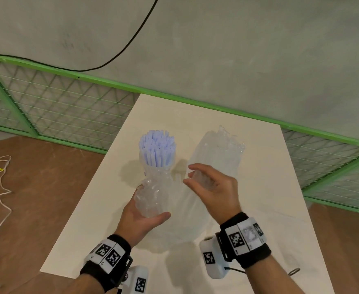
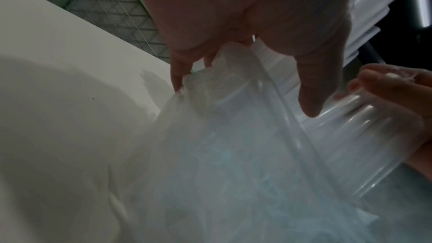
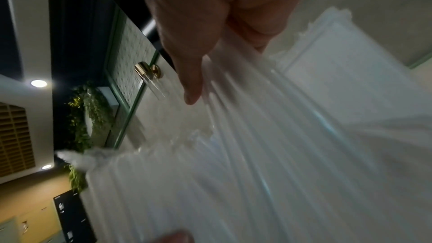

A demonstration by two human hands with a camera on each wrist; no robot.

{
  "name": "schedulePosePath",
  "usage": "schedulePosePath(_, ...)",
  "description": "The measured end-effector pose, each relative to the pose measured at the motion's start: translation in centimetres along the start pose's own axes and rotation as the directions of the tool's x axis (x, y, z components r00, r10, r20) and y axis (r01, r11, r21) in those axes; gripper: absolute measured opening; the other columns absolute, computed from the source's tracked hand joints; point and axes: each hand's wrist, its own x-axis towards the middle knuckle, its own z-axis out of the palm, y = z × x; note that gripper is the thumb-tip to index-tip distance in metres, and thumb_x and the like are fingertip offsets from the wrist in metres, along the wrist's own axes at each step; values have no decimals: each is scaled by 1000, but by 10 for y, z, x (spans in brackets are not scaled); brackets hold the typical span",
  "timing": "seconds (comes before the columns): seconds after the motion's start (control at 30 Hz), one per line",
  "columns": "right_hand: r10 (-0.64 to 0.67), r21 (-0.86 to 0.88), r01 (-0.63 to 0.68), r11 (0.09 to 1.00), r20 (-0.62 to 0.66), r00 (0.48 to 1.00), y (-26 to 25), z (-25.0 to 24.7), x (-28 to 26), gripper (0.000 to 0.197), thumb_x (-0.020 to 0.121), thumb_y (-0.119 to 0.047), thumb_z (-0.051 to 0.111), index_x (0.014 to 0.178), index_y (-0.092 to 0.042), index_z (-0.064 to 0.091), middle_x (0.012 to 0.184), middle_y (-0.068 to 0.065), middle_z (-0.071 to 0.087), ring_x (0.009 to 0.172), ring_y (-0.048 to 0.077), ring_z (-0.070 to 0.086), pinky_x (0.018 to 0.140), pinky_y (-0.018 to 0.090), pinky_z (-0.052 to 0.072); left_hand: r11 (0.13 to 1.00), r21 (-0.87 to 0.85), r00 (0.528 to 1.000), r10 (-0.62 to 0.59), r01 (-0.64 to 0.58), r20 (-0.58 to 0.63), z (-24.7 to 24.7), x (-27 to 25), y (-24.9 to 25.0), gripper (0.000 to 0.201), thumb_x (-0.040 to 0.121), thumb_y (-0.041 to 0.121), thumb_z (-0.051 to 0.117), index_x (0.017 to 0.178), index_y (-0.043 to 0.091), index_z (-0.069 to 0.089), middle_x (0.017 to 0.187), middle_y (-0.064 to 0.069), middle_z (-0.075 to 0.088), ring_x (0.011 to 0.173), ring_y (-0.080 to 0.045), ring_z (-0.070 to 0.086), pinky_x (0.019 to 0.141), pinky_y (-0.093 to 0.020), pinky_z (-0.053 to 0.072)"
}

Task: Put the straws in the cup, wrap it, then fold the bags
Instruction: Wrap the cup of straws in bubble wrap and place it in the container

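Across the middle of my head view runs the cream table (image 1: 259,187), flat and matte, with brown floor (image 1: 36,187) on both sides and a green-framed wire mesh fence (image 1: 68,107) behind it under a grey wall. On the table's right half lies a long clear plastic bag (image 1: 219,149), thin and glossy, far end crumpled and ragged; its near part spreads toward me under my hands. From the right wrist view it reads as streaky, pleated film, blurred.

Left of it stands the bundle of straws (image 1: 157,148), pale lilac-blue, thin straight tubes fanned out at the top, upright, lower ends sunk in crinkled transparent film (image 1: 153,194) that bulges in lumpy folds. I cannot tell whether a cup sits inside that film. My left hand (image 1: 141,217) grips the wrapped base from below and behind, fingers curled round it, thumb across the front, lifted just above the table.

My right hand (image 1: 211,185) hovers just beside the bundle, fingers bent in a loose claw, holding a small clear ribbed cup (image 1: 199,177) against the palm; in the left wrist view the cup (image 2: 364,136) shows ridged, glossy walls and lies tilted in those fingers. Black wristbands with square-coded tags sit on both wrists. A white cord (image 1: 0,198) snakes over the floor at left.
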Motion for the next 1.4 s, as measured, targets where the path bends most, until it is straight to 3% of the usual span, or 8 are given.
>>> schedulePosePath(0.43,-40,45,49,998,-193,980,-33,-41,29,35,73,-19,85,105,-16,72,87,-6,75,79,8,70,84,28,56,1000,5,999,-29,29,17,3,0,7,77,49,36,87,115,49,50,106,31,64,100,7,61,83,-16,45)
schedulePosePath(0.6,-142,134,226,965,-457,878,-69,-98,61,34,75,-15,84,105,-4,70,85,8,75,78,30,73,78,42,59,999,17,999,-45,45,5,4,-1,10,72,64,5,88,112,43,50,97,36,64,92,12,62,72,-4,47)
schedulePosePath(0.77,-153,143,265,954,-528,835,-55,-134,92,40,77,-14,84,108,4,66,91,19,72,80,37,72,75,55,58,997,6,997,-78,78,8,4,0,8,70,64,5,88,114,39,54,99,20,70,92,3,66,74,-12,49)
schedulePosePath(0.93,-111,29,129,991,-349,931,-12,-115,106,33,76,-19,84,105,-12,70,89,7,74,85,29,71,85,47,57,997,11,997,-82,82,12,5,-1,10,70,65,7,87,114,43,52,99,30,67,92,7,64,76,-15,49)
schedulePosePath(1.07,-167,-205,141,969,-116,979,14,-90,101,27,79,-25,81,103,-18,71,98,-4,73,91,9,68,90,22,51,996,21,996,-91,91,-3,4,0,10,65,64,8,88,112,39,55,96,22,70,90,5,66,73,-13,49)
schedulePosePath(1.13,-234,-379,219,899,7,972,31,-79,97,28,81,-29,79,105,-17,72,107,-4,73,98,10,66,93,18,47,995,22,995,-96,97,-12,4,-1,10,62,64,8,88,110,34,57,93,19,72,87,6,66,70,-11,49)
schedulePosePath(1.23,-183,-530,294,795,252,950,59,-68,88,36,88,-36,70,121,-22,67,126,-4,66,122,18,56,104,40,44,996,18,996,-89,89,-3,4,-1,12,60,64,5,87,108,34,57,91,24,71,86,7,66,69,-9,49)
schedulePosePath(1.4,96,-644,376,666,575,813,68,-69,78,64,95,-65,12,154,-40,10,160,-22,9,150,8,-6,119,40,2,995,-9,995,-97,97,-10,3,0,11,64,64,6,87,111,37,56,95,26,70,88,6,66,75,-14,48)
